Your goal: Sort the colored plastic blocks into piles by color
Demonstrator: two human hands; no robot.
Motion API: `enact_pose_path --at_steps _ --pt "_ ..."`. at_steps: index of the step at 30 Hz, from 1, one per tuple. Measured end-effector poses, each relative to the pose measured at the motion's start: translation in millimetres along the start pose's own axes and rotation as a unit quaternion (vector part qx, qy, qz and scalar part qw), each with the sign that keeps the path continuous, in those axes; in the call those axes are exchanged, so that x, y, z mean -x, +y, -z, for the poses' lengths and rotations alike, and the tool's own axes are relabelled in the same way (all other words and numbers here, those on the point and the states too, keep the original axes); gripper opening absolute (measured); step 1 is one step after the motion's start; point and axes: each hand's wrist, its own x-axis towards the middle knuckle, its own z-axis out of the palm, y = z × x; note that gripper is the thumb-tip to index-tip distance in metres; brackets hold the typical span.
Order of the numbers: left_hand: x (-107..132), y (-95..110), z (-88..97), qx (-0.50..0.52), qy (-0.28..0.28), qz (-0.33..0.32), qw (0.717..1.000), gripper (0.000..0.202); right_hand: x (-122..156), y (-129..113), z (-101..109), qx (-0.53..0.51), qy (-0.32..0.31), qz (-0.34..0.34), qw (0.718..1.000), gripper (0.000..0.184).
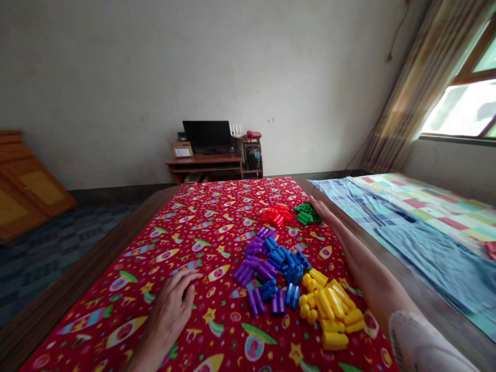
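Head view: green blocks [307, 216], red blocks [277, 216] and yellow blocks [334, 302] lie grouped by colour on the table [110, 245], purple blocks [253, 261] and blue blocks [293, 274] partly mingled; left hand [170, 305] empty, fingers loosely parted; right hand [321, 209] beside the green, its hold unclear

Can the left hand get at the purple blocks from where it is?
Likely yes: the left hand looks empty and is just left of the purple blocks, with only red cloth showing between them.
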Motion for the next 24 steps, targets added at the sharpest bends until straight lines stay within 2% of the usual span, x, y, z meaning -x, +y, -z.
enact_pose_path --at_steps 2,6,8,11,13,16,18,22,24 --pt "0.2 0.8 0.1 0.006 -0.002 0.008 1.0 0.027 3.8 -9.0 -8.3 -0.009 -0.075 0.001 0.997 0.069" --pt "-1.1 4.1 1.9 0.009 -0.005 0.014 1.0 0.027 26.4 -35.9 -36.0 -0.017 -0.171 0.093 0.981 0.069" --pt "-1.9 5.5 3.1 0.01 -0.005 0.008 1.0 0.027 38.8 -51.3 -51.1 -0.026 -0.229 0.123 0.965 0.07" --pt "-2.4 7.3 4.5 0.006 -0.006 0.007 1.0 0.026 46.5 -70.3 -66.0 -0.076 -0.327 0.122 0.934 0.075" --pt "-2.3 8.4 4.9 0.004 -0.005 0.01 1.0 0.026 41.3 -77.3 -68.9 -0.087 -0.31 0.135 0.937 0.076" --pt "-1.9 9.3 4.8 0.006 -0.004 0.01 1.0 0.026 24.4 -77.8 -67.7 -0.014 -0.194 0.159 0.968 0.07" --pt "-1.8 9.2 4.6 0.009 -0.002 0.009 1.0 0.026 15.5 -73.2 -69.5 0.036 -0.157 0.154 0.975 0.063" --pt "-1.9 8.7 4.8 0.007 -0.002 0.003 1.0 0.026 21.7 -65.3 -91.0 0.05 -0.198 0.153 0.967 0.057" --pt "-2.3 9.0 5.4 0.007 -0.005 0.001 1.0 0.026 36.4 -67.0 -107.1 0.04 -0.256 0.176 0.95 0.063"
